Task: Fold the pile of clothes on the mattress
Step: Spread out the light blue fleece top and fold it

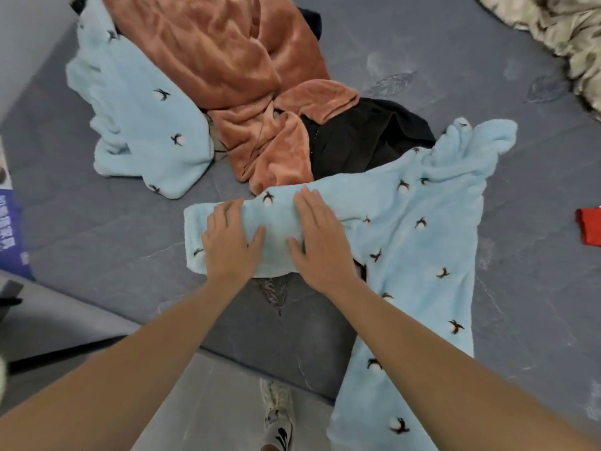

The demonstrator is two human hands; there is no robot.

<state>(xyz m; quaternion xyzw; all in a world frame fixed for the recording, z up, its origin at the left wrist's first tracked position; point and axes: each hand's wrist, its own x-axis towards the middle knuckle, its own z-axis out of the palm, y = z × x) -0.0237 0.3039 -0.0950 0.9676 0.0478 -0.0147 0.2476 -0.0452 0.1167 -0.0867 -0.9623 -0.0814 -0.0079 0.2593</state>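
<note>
Both hands, left hand [232, 237] and right hand [320, 240], lie flat with fingers spread, pressing a folded sleeve of the blue robe [419, 242] on the mattress [97, 242]. The robe's tail hangs off the edge, so its weight could probably drag the fold loose.

A grey floor [224, 402] is seen below the hands, at the near edge of the picture. A foot in a pale patterned shoe [277, 415] is planted on it. A blue box with white writing [11, 229] is seen far to the left of the hands, with a dark flat thing [9, 294] just below it. A pale grey wall [29, 43] is seen in the far left corner. Soft, even light is spread over everything.
</note>
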